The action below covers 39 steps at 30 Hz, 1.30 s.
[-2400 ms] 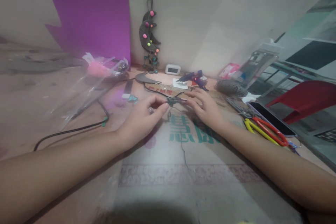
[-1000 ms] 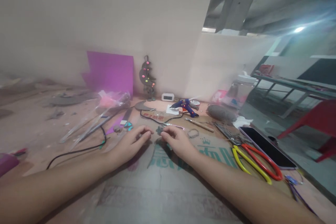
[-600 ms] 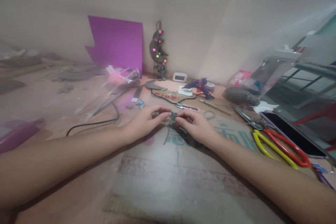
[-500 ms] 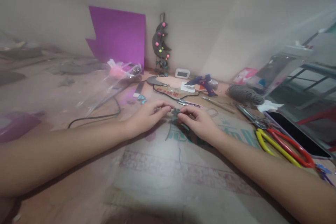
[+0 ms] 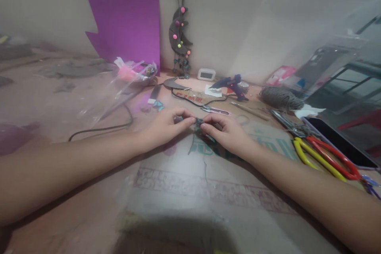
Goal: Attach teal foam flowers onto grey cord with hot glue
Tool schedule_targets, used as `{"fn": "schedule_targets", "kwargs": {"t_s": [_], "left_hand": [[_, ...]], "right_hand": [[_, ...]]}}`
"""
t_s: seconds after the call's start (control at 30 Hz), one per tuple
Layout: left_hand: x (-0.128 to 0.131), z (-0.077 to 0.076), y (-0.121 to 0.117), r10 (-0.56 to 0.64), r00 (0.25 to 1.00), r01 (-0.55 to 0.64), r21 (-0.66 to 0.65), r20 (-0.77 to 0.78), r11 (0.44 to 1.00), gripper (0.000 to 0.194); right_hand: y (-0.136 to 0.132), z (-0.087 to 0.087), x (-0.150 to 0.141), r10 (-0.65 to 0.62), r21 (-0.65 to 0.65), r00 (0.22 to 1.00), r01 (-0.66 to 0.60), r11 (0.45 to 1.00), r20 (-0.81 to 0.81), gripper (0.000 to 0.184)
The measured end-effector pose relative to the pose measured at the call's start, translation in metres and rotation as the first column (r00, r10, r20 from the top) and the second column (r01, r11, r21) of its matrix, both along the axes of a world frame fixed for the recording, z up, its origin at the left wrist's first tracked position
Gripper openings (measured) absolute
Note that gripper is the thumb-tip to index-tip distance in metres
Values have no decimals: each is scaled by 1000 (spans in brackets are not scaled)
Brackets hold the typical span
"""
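Between my fingertips is a small grey yarn flower, partly covered by the fingers. A loose yarn tail hangs below it. My left hand pinches its left edge between thumb and forefinger. On the opposite edge, my right hand grips it the same way. Just beyond the fingers lie thread snips with a pink handle. A wooden-handled tool rests farther right, with a thin yarn loop in front of it.
Red-and-yellow-handled pliers, a phone and a grey yarn ball lie right. Behind stand a blue glue gun, a white clock and a moon ornament. A black cord and clear plastic lie left.
My right hand was over the snips at first and has come in to the yarn flower. Lately my left fingers have closed onto its left edge. The head view tilted up, then down again.
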<state>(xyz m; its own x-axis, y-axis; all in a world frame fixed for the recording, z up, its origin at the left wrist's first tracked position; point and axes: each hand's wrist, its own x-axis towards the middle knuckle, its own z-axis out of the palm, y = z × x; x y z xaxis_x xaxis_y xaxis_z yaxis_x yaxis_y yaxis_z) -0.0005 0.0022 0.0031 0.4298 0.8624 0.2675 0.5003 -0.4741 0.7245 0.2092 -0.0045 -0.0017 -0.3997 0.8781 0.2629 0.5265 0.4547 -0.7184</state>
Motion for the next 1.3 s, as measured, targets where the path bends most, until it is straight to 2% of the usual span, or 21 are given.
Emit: {"fn": "schedule_targets", "kwargs": {"t_s": [0.13, 0.27, 0.4, 0.6, 0.83, 1.03, 1.1, 1.2, 1.3], "left_hand": [[1, -2, 2, -32, 999, 32, -17, 2, 999, 23], [0, -7, 5, -78, 997, 79, -11, 11, 997, 26], [0, -7, 5, -79, 997, 79, 26, 10, 997, 30], [0, -4, 3, -52, 999, 52, 2, 10, 999, 29], [0, -4, 2, -60, 997, 61, 5, -39, 998, 25], [-1, -5, 3, -70, 998, 70, 31, -8, 997, 30], [-1, -5, 3, -72, 997, 72, 13, 11, 997, 32], [-1, -6, 3, -66, 998, 66, -6, 6, 998, 25], [-1, -5, 2, -51, 999, 51, -1, -4, 999, 20]], "right_hand": [[-2, 1, 0, 10, 48, 1000, -9, 999, -16, 18], [-2, 1, 0, -18, 90, 999, 15, 996, 34, 13], [-1, 1, -1, -49, 38, 998, 48, 998, 31, 12], [-2, 2, -1, -53, -33, 998, 53, 998, -24, 12], [-1, 0, 0, -48, 6, 998, 47, 999, 37, 13], [-1, 0, -1, 45, 122, 996, -54, 991, 77, 11], [-2, 1, -1, 15, 112, 999, -21, 994, 49, 12], [-3, 3, -1, -53, 47, 999, 53, 998, -4, 14], [-3, 4, -1, -58, 30, 998, 58, 998, -14, 14]]}}
